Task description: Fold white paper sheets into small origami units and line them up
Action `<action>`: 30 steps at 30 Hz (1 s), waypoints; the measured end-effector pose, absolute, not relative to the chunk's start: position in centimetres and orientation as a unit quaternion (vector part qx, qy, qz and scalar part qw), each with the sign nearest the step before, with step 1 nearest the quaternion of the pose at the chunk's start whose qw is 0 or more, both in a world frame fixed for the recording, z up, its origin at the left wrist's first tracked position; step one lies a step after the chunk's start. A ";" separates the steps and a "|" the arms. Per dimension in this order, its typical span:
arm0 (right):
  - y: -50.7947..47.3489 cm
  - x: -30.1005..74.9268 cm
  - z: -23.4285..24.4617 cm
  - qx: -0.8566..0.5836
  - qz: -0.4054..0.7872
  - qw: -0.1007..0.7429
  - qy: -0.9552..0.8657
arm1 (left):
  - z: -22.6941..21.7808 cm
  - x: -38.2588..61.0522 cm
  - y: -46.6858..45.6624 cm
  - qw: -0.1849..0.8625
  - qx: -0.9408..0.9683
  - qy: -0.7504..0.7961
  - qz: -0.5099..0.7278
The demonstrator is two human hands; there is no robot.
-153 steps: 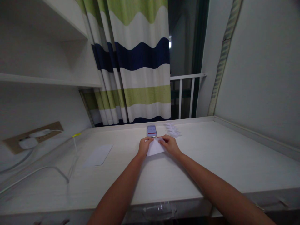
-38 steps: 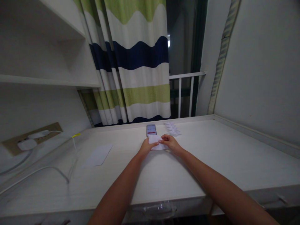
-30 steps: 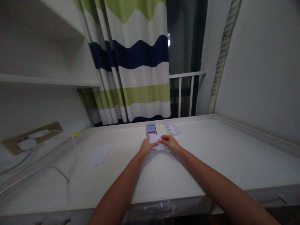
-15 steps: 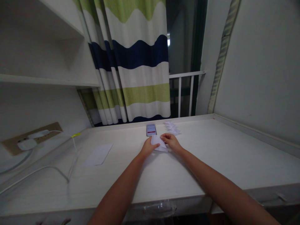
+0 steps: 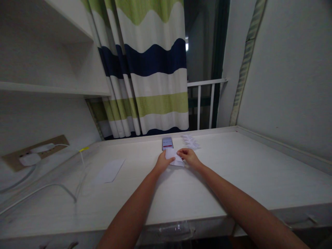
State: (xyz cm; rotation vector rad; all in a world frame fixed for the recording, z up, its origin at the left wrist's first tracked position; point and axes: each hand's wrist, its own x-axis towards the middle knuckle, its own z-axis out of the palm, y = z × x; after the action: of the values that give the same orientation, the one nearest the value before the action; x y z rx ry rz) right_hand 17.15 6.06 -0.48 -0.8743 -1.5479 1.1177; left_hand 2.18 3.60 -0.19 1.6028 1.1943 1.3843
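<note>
A folded sheet of white paper [image 5: 174,156] is held just above the desk between my two hands. My left hand [image 5: 163,161] grips its left side, thumb lying across the front. At its right edge, the fingers of my right hand [image 5: 188,155] are pinched together on the paper. Directly behind the sheet lies a phone [image 5: 167,142] with a lit screen, its lower end partly covered by the paper. Several small folded white paper pieces [image 5: 190,141] sit in a row beyond my right hand.
Flat white paper [image 5: 110,171] lies on the desk [image 5: 233,166] at the left. White cables [image 5: 61,185] run from plugs in a wall socket [image 5: 46,148] over the desk's left side. A striped curtain [image 5: 155,86] hangs behind, and a shelf [image 5: 54,88] juts out upper left.
My left hand and the paper have shifted slightly left and away from me. My right hand stays nearly in place, still pinching the paper's right edge.
</note>
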 end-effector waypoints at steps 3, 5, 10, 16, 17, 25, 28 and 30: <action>5.9 17.2 -0.5 -0.367 0.447 0.490 -0.652 | 0.0 2.1 3.6 0.354 0.600 0.466 0.546; 6.0 17.2 -0.5 -0.371 0.425 0.487 -0.667 | 0.1 2.0 3.5 0.353 0.594 0.470 0.549; 6.0 17.2 -0.6 -0.382 0.389 0.486 -0.683 | 0.0 2.0 3.7 0.369 0.587 0.466 0.550; 5.9 17.2 -0.6 -0.369 0.439 0.476 -0.667 | 0.1 1.6 3.8 0.341 0.571 0.481 0.571; 5.9 17.2 -0.7 -0.366 0.440 0.478 -0.666 | 0.2 1.6 3.7 0.340 0.572 0.482 0.570; 6.2 17.1 -0.9 -0.358 0.434 0.491 -0.665 | 0.5 1.4 3.6 0.333 0.571 0.485 0.572; 6.2 17.1 -0.9 -0.352 0.434 0.494 -0.667 | 0.4 1.2 3.7 0.331 0.562 0.487 0.581; 6.3 17.1 -0.9 -0.355 0.421 0.493 -0.674 | 0.4 1.2 3.7 0.333 0.564 0.484 0.581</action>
State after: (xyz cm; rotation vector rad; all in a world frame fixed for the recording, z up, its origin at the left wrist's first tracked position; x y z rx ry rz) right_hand 17.08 6.27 -0.87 -0.8621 -1.6341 1.0217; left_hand 1.21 3.69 0.41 1.4722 1.2630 1.5166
